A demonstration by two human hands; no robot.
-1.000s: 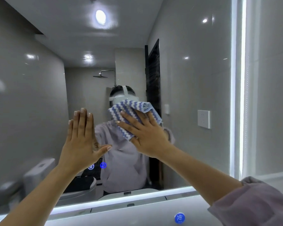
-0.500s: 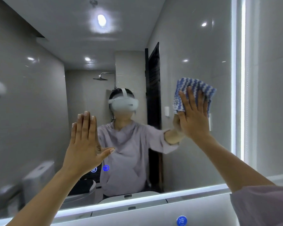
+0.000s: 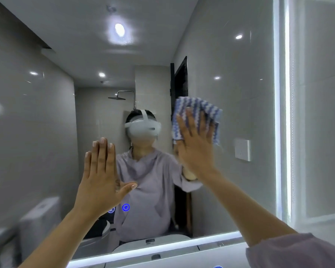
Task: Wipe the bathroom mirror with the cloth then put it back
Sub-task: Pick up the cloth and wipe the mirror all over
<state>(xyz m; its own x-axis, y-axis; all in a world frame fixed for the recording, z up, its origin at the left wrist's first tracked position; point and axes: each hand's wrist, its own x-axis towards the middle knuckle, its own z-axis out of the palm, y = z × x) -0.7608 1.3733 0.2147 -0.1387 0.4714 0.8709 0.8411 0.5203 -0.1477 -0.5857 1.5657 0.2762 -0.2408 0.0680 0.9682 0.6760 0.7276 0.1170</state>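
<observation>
The bathroom mirror (image 3: 236,93) fills most of the view, lit along its right and bottom edges. My right hand (image 3: 196,146) presses a blue-and-white zigzag cloth (image 3: 199,111) flat against the glass, right of centre, with the fingers straight and spread. My left hand (image 3: 102,175) lies flat on the mirror lower left of centre, fingers straight and together, thumb out. The cloth's lower part is hidden behind my right palm.
Two blue touch icons (image 3: 125,207) glow on the glass beside my left wrist. The mirror reflects a person in a headset, a shower head, a dark door and a wall switch (image 3: 242,149). A white basin edge (image 3: 182,254) runs below the mirror.
My right hand swept the cloth from the mirror's centre out to the upper right, then back left and down a little. My left hand stayed flat on the glass.
</observation>
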